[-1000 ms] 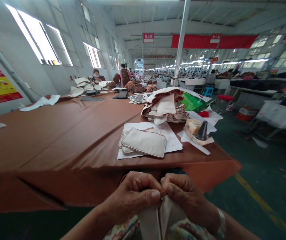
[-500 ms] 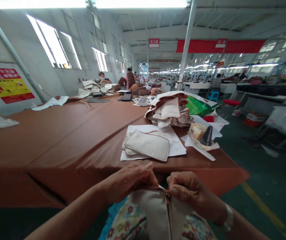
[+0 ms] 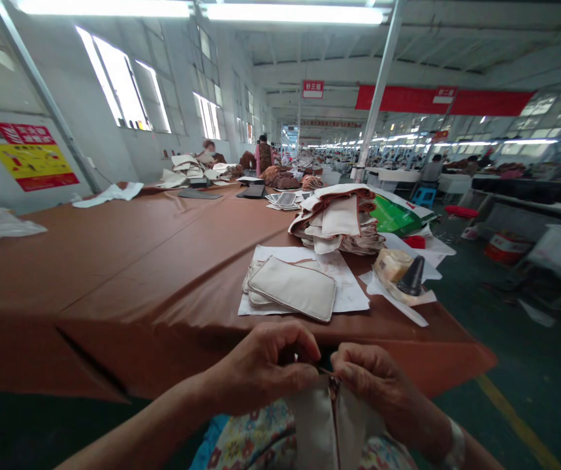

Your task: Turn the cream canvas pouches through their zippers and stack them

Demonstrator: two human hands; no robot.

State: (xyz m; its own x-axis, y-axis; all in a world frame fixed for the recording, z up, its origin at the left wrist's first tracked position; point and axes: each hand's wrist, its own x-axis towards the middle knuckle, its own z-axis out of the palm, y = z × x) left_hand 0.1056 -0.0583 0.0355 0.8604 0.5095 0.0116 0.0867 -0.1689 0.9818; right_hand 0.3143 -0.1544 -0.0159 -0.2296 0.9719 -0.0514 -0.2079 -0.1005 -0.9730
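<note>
Over my lap hangs a cream leather-like piece (image 3: 314, 418) with a brown zipper (image 3: 335, 411) running down its middle. My left hand (image 3: 273, 362) pinches its upper edge just left of the zipper's top, thumb below and curled fingers above. On the other side, my right hand (image 3: 373, 378) is closed on the same edge, its thumb and forefinger close to the zipper end. The two hands are only a small gap apart. Beyond them on the table lie several flat cream pieces (image 3: 294, 287), stacked on white paper (image 3: 353, 297).
A brown-covered table (image 3: 162, 261) spreads ahead. At its right stand a tall pile of cream pieces (image 3: 341, 219), a green bag (image 3: 395, 215), a yellowish block (image 3: 390, 265) and a dark cone (image 3: 411, 277). People work farther back.
My left hand has shifted its grip on the top edge: its fingers now arch up, with the thumb nearer the zipper. The right hand keeps its pinch. The view has tilted slightly upward.
</note>
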